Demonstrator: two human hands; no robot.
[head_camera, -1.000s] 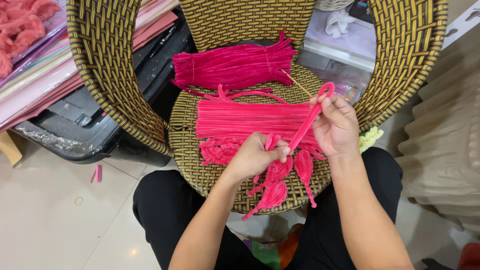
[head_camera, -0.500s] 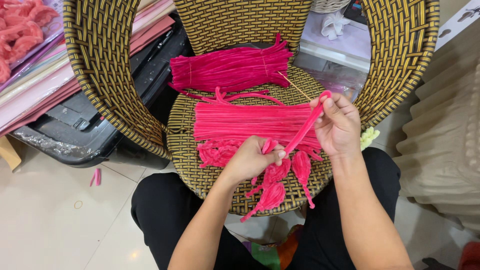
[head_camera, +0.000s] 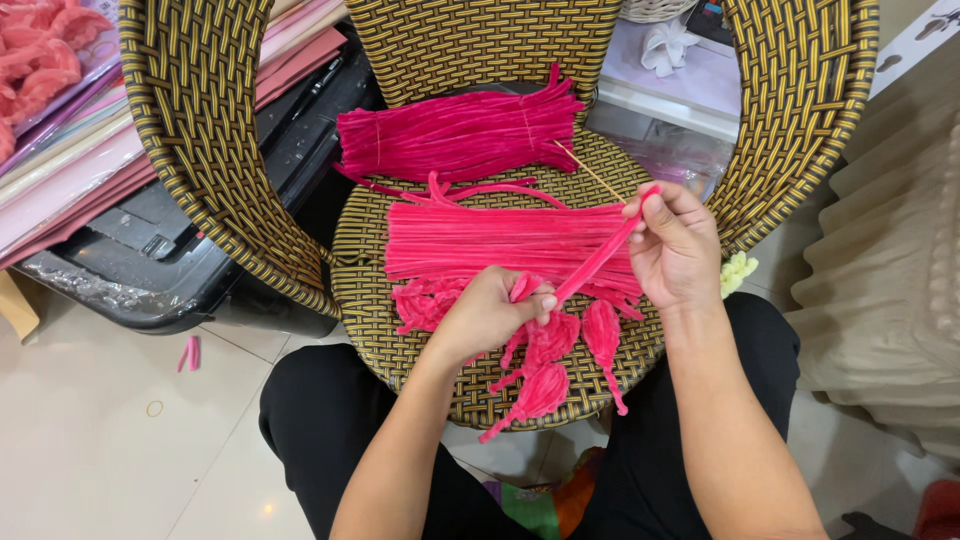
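Head view: left hand (head_camera: 487, 318) and right hand (head_camera: 676, 247) each pinch an end of a pink pipe cleaner (head_camera: 598, 262) above a woven chair (head_camera: 500, 40), loose stems (head_camera: 500, 240) beneath.

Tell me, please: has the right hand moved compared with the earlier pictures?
Barely. The right hand stays at the right end of the loose pink stems on the woven chair, holding one stem like before.

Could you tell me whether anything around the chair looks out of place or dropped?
Yes: a small pink piece lies on the tiled floor left of the woven chair, apart from the pink stems piled on the seat. The left hand and right hand hold one pink stem between them.
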